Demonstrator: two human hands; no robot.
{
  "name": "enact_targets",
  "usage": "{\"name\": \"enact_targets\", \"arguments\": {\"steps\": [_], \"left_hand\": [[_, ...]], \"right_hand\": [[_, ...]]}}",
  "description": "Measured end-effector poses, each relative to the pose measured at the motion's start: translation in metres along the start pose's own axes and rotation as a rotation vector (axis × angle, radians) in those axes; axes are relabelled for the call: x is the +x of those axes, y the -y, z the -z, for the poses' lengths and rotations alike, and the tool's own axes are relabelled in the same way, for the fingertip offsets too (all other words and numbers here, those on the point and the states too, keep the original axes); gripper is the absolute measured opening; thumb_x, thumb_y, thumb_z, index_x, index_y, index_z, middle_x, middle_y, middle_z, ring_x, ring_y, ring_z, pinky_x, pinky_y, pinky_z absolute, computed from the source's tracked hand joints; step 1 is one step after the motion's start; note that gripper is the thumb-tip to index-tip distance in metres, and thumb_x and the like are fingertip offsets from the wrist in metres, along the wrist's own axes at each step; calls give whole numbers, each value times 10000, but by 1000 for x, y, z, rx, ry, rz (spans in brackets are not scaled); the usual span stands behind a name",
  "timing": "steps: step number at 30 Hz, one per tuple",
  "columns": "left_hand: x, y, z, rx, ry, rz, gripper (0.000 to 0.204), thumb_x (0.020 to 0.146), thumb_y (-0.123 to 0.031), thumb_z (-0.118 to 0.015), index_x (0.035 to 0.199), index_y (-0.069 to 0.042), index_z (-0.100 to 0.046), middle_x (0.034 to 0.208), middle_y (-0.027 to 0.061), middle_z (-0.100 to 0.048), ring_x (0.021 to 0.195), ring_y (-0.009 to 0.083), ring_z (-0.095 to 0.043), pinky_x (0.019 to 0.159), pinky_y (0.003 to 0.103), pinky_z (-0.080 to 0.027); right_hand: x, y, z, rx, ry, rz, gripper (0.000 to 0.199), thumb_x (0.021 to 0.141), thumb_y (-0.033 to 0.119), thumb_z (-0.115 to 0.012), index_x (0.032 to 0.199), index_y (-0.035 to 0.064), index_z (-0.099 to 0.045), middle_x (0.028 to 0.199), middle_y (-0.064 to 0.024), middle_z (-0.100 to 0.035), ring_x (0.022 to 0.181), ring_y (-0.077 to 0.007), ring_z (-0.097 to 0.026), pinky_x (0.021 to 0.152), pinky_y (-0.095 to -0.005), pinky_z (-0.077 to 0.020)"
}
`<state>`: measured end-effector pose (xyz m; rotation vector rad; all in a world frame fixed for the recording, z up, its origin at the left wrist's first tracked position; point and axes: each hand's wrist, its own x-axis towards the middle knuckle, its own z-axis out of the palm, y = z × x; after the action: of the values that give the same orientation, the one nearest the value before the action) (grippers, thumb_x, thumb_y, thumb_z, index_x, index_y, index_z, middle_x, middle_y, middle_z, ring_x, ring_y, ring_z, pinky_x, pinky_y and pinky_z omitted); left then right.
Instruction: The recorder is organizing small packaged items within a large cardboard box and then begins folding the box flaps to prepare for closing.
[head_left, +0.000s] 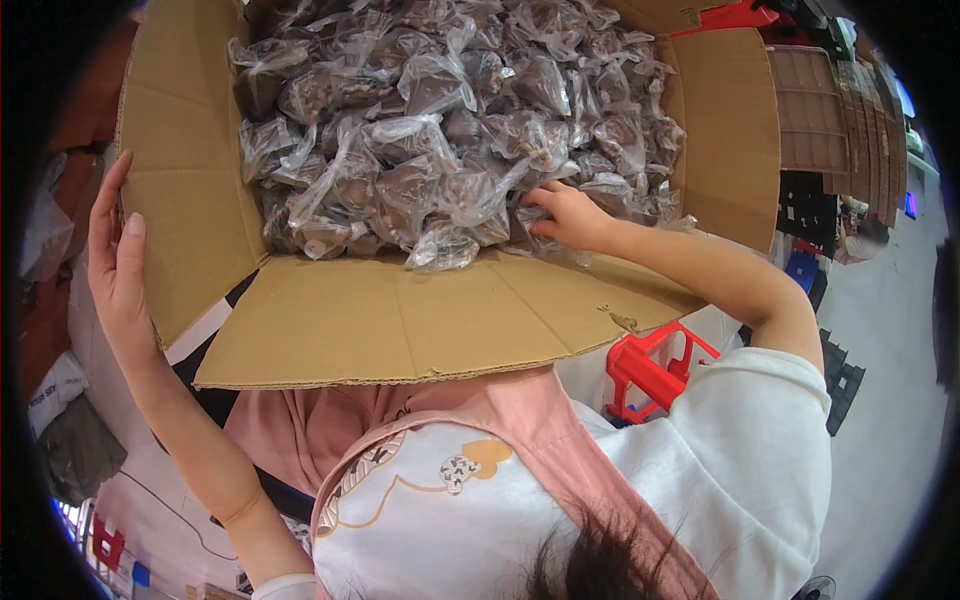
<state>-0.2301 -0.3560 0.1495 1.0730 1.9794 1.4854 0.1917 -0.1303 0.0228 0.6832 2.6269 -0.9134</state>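
Observation:
A large cardboard box (390,312) stands open before me, its flaps folded outward. Heaped inside are many knotted clear plastic bags (415,190) with dark brown contents that I cannot make out. My right hand (568,216) reaches over the near flap into the box's front right part, its fingers curled on one of these bags. That bag is partly covered by the hand. At the left flap's outer edge, my left hand (120,265) rests with its fingers stretched upward and the thumb apart, holding nothing.
A red plastic stool (650,372) stands beneath the box's near right side. Stacked flat brown panels (870,140) and a grey crate (808,110) lie beyond the right flap. A dark cable (180,515) runs across the floor at the lower left.

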Motion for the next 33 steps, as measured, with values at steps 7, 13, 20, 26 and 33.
{"name": "enact_targets", "arguments": {"steps": [7, 13, 20, 26, 33], "left_hand": [[-1, -1, 3, 16, 4, 18, 408, 907, -115, -458, 1297, 5, -444, 1361, 111, -432, 1260, 191, -384, 1061, 317, -256], [0, -1, -1, 39, -8, -4, 406, 907, -125, -464, 1293, 0, -451, 1356, 109, -438, 1247, 190, -397, 1056, 316, -265], [-3, -5, 0, 62, -26, -35, 400, 908, -128, -469, 1288, -5, -459, 1346, 111, -446, 1238, 182, -402, 1046, 308, -273], [0, -1, -5, 38, -6, -18, 398, 901, -122, -474, 1280, 0, -467, 1326, 110, -462, 1219, 174, -420, 1032, 288, -278], [-2, -5, -3, -19, 19, -17, 403, 891, -122, -493, 1279, -18, -476, 1264, 81, -494, 1111, 129, -472, 960, 250, -338]], "right_hand": [[-18, -9, 23, -59, -203, -127, 429, 757, 282, -708, 1071, 54, -526, 906, -144, -557, 702, -284, -598, 614, -383, -468], [-4, 18, 22, -310, 285, -197, 625, 697, 526, -692, 1031, 28, -520, 695, -158, -623, 727, -363, -620, 633, -437, -477], [22, -4, 30, -212, 394, 68, 533, 693, 429, -722, 980, 32, -512, 703, -208, -596, 730, -395, -597, 635, -461, -460], [2, 3, 25, -95, 255, -31, 457, 720, 306, -716, 1023, 31, -512, 758, -208, -608, 729, -403, -592, 640, -449, -462], [39, 116, 38, -283, 29, 519, 353, 737, 173, -607, 1079, 89, -577, 1064, -124, -564, 1083, -306, -503, 910, -472, -397]]}}
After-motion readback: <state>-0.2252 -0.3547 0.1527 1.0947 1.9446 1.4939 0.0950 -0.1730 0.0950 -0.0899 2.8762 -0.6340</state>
